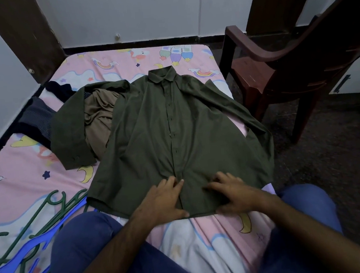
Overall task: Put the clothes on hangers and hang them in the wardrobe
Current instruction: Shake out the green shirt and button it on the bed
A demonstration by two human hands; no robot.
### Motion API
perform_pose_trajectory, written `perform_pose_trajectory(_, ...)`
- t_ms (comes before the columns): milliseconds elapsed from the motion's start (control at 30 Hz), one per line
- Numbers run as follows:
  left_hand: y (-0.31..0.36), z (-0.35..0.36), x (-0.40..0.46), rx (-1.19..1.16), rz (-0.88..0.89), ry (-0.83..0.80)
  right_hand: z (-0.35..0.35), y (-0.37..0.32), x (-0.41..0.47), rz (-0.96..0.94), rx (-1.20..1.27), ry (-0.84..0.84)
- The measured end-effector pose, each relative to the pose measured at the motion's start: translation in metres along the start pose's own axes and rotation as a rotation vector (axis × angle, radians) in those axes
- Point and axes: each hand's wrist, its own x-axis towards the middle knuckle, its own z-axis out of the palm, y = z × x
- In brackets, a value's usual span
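A dark olive button-up shirt (163,124) lies spread flat on the bed, collar toward the far wall, buttons done up. My left hand (162,200) rests on its bottom hem just left of the button placket, thumb under the hem's edge. My right hand (233,193) lies on the hem to the right, fingers bent and pressing the fabric. Green hangers (57,202) and blue hangers (18,259) lie in a pile at the lower left of the bed. A brown garment (99,112) and a dark striped garment (37,117) lie bunched to the left, partly under the shirt's sleeve.
The bed (27,182) has a pink cartoon-print sheet. A dark brown plastic chair (293,58) stands close by the bed's right side on a dark floor. Brown door frames rise at the far left and far right. My knees in blue trousers frame the bottom.
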Motion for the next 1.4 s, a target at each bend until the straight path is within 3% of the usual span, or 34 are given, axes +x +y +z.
perform_pose_trajectory(67,0.010,0.005,-0.011,0.166,0.022,0.019,0.000,0.006,-0.020,-0.004,-0.179,-0.015)
perform_pose_trajectory(167,0.027,0.013,-0.012,0.337,0.009,0.063,0.006,0.004,-0.024,-0.083,-0.379,0.114)
perform_pose_trajectory(267,0.033,0.018,-0.008,0.467,0.040,0.121,0.010,0.000,-0.013,-0.112,-0.416,0.165)
perform_pose_trajectory(433,0.020,0.000,-0.005,0.253,0.094,0.075,-0.014,-0.010,-0.018,-0.206,-0.274,0.104)
perform_pose_trajectory(567,0.023,-0.016,-0.013,0.149,0.170,-0.011,-0.013,-0.022,-0.031,-0.275,-0.274,-0.021)
perform_pose_trajectory(733,0.058,-0.018,-0.031,0.156,0.316,-0.214,-0.009,-0.048,-0.054,-0.185,-0.221,-0.363)
perform_pose_trajectory(833,0.070,-0.014,-0.037,0.072,0.302,-0.343,-0.014,-0.055,-0.055,-0.110,0.013,-0.561)
perform_pose_trajectory(933,0.050,-0.036,-0.024,-0.242,0.247,-0.539,-0.028,-0.044,-0.032,-0.006,0.368,-0.743)
perform_pose_trajectory(1000,0.027,-0.052,-0.010,-0.424,0.213,-0.415,-0.036,-0.043,-0.007,0.026,0.482,-0.568)
perform_pose_trajectory(1100,-0.003,-0.055,0.013,-0.476,0.154,0.221,-0.036,-0.052,0.034,0.082,0.454,0.008)
perform_pose_trajectory(1133,-0.006,-0.052,0.019,-0.510,0.139,0.346,-0.032,-0.058,0.045,0.112,0.483,0.150)
perform_pose_trajectory(1267,-0.006,-0.022,0.033,-0.673,0.031,0.361,0.000,-0.085,0.071,0.298,0.417,0.305)
perform_pose_trajectory(1400,-0.020,0.014,0.037,-0.531,-0.122,0.368,0.014,-0.093,0.074,0.366,0.249,0.393)
